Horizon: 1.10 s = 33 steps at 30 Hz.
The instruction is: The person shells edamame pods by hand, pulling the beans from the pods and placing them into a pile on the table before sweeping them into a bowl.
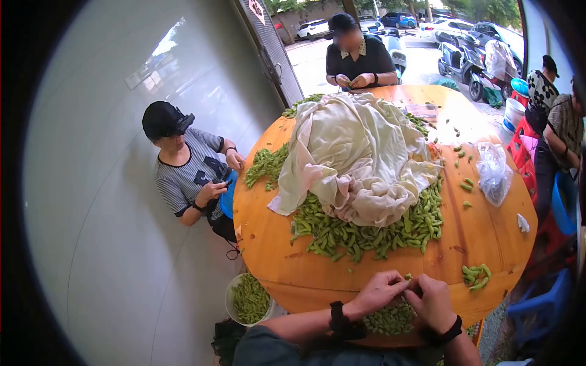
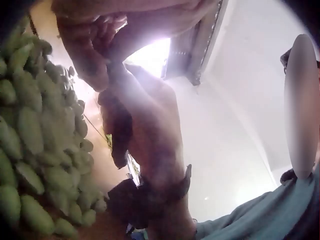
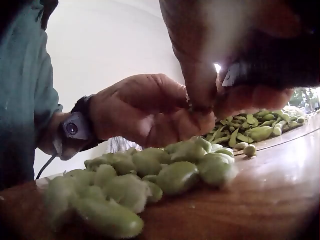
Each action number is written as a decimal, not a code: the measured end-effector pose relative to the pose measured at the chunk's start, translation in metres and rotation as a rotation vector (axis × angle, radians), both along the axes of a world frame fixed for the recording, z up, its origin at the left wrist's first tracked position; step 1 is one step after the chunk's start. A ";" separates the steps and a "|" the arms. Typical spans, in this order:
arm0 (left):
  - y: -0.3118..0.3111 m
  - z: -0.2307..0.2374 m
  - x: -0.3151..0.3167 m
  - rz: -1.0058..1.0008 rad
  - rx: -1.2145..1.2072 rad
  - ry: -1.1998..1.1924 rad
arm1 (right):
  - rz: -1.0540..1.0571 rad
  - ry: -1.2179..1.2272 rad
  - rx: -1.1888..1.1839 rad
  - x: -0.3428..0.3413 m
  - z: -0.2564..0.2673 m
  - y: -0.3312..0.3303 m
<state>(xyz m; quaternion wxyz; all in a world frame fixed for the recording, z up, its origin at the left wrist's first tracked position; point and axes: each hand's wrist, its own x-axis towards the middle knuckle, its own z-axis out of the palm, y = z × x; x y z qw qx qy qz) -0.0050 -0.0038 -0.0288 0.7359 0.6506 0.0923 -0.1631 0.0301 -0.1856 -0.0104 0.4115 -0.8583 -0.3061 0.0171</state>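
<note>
Curling over plump oval beans (image 1: 390, 321), hands (image 1: 379, 293) (image 1: 436, 302) pinch a green bit (image 1: 408, 276).

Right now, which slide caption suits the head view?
Left hand and right hand pinch a green piece above shelled beans, near pods and a cloth.

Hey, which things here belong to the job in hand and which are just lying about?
Job, it seems:
- left hand, right hand
- shelled beans
- green pods
- pale cloth over pods

Probably just lying about:
- plastic bag
- crumpled white scrap
- blue stool
</note>
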 end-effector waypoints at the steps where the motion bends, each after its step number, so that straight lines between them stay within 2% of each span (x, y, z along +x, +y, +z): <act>1: 0.001 -0.001 -0.001 -0.010 -0.018 0.013 | -0.003 0.005 -0.002 -0.001 0.001 0.000; 3: 0.004 0.007 0.000 -0.008 0.058 -0.002 | -0.023 0.142 0.055 -0.003 0.005 0.001; 5: 0.005 0.007 0.000 -0.001 0.133 -0.017 | -0.011 0.152 0.046 -0.004 0.001 0.000; 7: 0.005 0.004 0.001 0.060 0.166 -0.187 | -0.009 0.163 0.037 -0.006 0.001 -0.001; 9: 0.004 0.004 -0.002 0.025 0.157 -0.156 | 0.004 0.152 0.016 -0.007 0.005 -0.001; 10: 0.003 0.002 -0.002 0.039 0.204 -0.261 | -0.006 0.156 0.011 -0.007 0.001 -0.002; 11: 0.001 0.000 -0.003 0.054 0.249 -0.367 | -0.060 0.284 0.111 -0.005 -0.004 -0.002; 12: -0.001 0.001 -0.003 0.046 0.242 -0.367 | -0.114 0.409 0.213 -0.003 -0.007 -0.003; 13: -0.002 0.004 -0.005 0.036 0.211 -0.327 | -0.123 0.410 0.210 -0.003 -0.006 -0.005; 15: -0.003 0.009 -0.010 0.016 0.177 -0.279 | -0.108 0.783 0.399 -0.005 -0.005 -0.008; 17: -0.002 0.015 -0.012 -0.029 0.067 -0.117 | -0.085 0.781 0.453 -0.006 -0.012 -0.009; 21: -0.003 0.022 -0.015 -0.028 0.039 -0.104 | -0.092 0.843 0.529 -0.007 -0.006 -0.011; 25: -0.002 0.016 -0.017 -0.050 0.244 -0.239 | -0.110 0.842 0.475 -0.008 0.000 -0.013; 27: -0.003 0.014 -0.019 -0.077 0.309 -0.273 | -0.109 0.748 0.419 -0.009 0.001 -0.011; 30: -0.006 0.022 -0.018 -0.049 0.449 -0.441 | -0.102 0.781 0.418 -0.007 -0.004 -0.013; 31: -0.007 0.020 -0.019 -0.086 0.429 -0.431 | -0.068 0.762 0.432 -0.008 -0.004 -0.013; 33: -0.006 0.016 -0.018 -0.037 0.197 -0.159 | -0.101 0.828 0.468 -0.011 -0.001 -0.013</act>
